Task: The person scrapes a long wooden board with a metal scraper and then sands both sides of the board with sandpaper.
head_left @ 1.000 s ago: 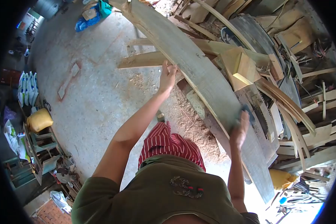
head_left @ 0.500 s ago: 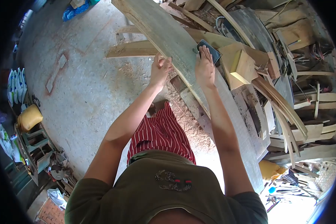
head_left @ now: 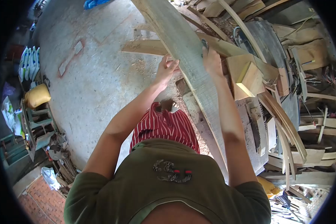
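A long grey wooden plank (head_left: pixel 190 56) slants from the top of the view down past my right forearm. My left hand (head_left: pixel 167 71) is at the plank's left edge, thumb and fingers closed about that edge. Above the plank's right side, my right hand (head_left: pixel 212 63) has its fingers wrapped round a dark, flat, phone-like rectangular thing (head_left: pixel 205 44). That thing is turned nearly edge-on, and the hand hides most of it. Just right of this hand sits a pale wooden block (head_left: pixel 250 80).
Many curved offcuts and boards (head_left: pixel 283 123) are piled on the right. A pale beam (head_left: pixel 145 47) juts out left beneath the plank. Sawdust lies on the concrete floor (head_left: pixel 97 86). At the left stand a yellow container (head_left: pixel 37 96) and a green rack (head_left: pixel 41 123).
My right hand has turned and curled round the dark flat thing, which lay flat under its fingers and now shows edge-on. My left hand remains at the plank's edge. The whole view has shifted.
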`<state>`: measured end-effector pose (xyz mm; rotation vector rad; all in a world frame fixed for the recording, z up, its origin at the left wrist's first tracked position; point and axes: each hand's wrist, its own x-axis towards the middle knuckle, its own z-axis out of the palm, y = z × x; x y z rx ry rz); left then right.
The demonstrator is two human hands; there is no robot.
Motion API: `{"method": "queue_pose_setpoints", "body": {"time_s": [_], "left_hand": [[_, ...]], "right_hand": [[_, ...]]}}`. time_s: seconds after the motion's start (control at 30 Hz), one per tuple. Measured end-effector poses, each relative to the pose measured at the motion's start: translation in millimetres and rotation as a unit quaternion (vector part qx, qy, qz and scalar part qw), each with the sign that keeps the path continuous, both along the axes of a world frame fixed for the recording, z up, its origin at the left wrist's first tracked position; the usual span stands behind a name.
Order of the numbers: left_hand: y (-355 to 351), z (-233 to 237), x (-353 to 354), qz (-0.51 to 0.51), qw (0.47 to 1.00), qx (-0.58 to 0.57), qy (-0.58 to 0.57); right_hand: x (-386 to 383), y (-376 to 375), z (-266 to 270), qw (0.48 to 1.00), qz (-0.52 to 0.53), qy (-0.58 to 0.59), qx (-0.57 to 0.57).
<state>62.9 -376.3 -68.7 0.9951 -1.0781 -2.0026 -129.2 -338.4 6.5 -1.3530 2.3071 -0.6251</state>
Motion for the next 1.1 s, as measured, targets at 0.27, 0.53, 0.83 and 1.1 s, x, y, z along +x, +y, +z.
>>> {"method": "queue_pose_setpoints", "body": {"time_s": [0.27, 0.53, 0.83, 1.1], "left_hand": [[6, 10, 1, 0.002, 1.0, 0.028, 0.003], [5, 15, 3, -0.008, 0.999, 0.021, -0.029], [-9, 12, 8, -0.035, 0.992, 0.118, -0.007], [-79, 11, 2, 0.018, 0.983, 0.184, 0.007]], "right_hand": [[-17, 175, -21, 0.969, 0.154, 0.177, -0.077], [-5, 9, -56, 0.962, 0.179, 0.16, -0.131], [22, 147, 1, 0.95, 0.292, 0.11, 0.003], [45, -6, -15, 0.946, 0.271, 0.155, -0.087]]}}
